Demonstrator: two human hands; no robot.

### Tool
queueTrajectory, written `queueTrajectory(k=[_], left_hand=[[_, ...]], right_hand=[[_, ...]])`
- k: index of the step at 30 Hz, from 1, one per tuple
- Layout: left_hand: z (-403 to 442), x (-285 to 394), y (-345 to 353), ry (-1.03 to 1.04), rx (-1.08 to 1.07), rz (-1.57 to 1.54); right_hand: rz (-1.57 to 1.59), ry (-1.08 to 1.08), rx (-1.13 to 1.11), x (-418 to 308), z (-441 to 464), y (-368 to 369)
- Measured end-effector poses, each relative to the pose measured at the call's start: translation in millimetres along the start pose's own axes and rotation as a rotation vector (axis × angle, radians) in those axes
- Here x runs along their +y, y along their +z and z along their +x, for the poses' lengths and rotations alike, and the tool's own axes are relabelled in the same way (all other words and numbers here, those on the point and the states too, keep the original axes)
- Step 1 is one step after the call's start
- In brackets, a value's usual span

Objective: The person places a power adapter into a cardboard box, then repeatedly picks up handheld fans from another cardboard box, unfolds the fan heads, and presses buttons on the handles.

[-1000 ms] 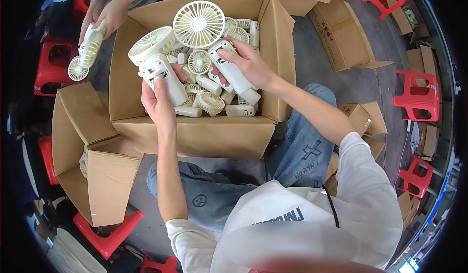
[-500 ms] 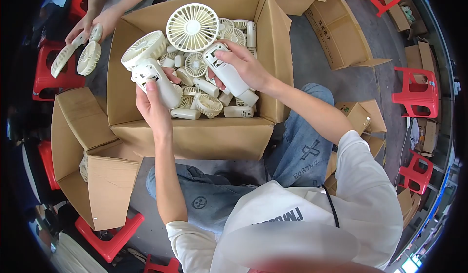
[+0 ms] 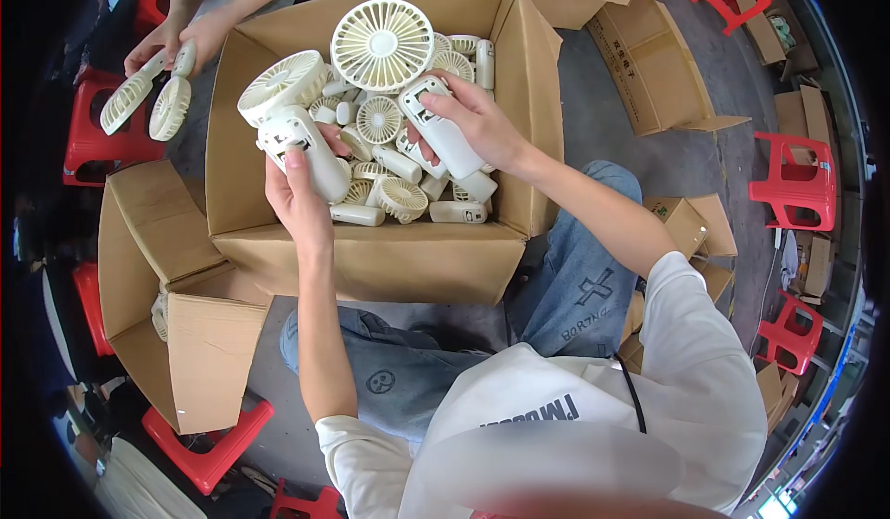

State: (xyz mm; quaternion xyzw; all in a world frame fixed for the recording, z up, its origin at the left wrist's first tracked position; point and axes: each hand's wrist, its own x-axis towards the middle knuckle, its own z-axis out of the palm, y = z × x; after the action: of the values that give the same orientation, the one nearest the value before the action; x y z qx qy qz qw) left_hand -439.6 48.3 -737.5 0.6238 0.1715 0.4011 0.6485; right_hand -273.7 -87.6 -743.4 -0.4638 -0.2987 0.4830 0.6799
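My left hand (image 3: pixel 301 185) is closed round the handle of a white handheld fan (image 3: pixel 283 83), its thumb on the handle near the fan head. In my right hand (image 3: pixel 473 125) is a second white fan (image 3: pixel 382 44), gripped by its handle, with the round head tilted up and left. Both are held over a large open cardboard box (image 3: pixel 371 264), where several more white fans (image 3: pixel 401 199) lie in a jumble. Small dark openings show on both handles near the heads.
At the upper left, a co-worker's hands (image 3: pixel 199 37) hold two white fans (image 3: pixel 170 108). A smaller open box (image 3: pixel 213 352) stands at the lower left. Red stools (image 3: pixel 794 181) and other cardboard boxes (image 3: pixel 649 65) stand around on the grey floor.
Both my fans shift slightly but stay in my hands. The co-worker's two fans, close together a second ago, are now spread apart.
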Motion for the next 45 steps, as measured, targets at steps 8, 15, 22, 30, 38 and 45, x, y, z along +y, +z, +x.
queueTrajectory(k=[8, 15, 22, 30, 38, 45], left_hand=[[-0.7, 1.2, 2.8, -0.013, -0.009, 0.011], [-1.6, 1.7, 2.6, -0.011, 0.008, 0.014], [-2.0, 3.2, 1.9, -0.003, -0.012, 0.028], [10.5, 3.1, -11.8, -0.129, 0.131, -0.021], [30.4, -13.7, -44.5, -0.123, 0.189, 0.065], [40.3, -27.2, -56.1, -0.186, 0.174, 0.053]], right_hand=[[0.028, 0.016, -0.016, 0.4, 1.2, -1.9], [0.026, 0.018, -0.016, 1.5, 1.0, -0.7], [0.021, 0.013, -0.020, 2.9, 0.9, -0.4], [0.128, 0.038, -0.006, 3.1, -1.1, -2.3], [0.134, 0.079, 0.029, 7.3, -3.0, 4.3], [0.183, 0.141, 0.007, 20.9, -5.8, 3.7]])
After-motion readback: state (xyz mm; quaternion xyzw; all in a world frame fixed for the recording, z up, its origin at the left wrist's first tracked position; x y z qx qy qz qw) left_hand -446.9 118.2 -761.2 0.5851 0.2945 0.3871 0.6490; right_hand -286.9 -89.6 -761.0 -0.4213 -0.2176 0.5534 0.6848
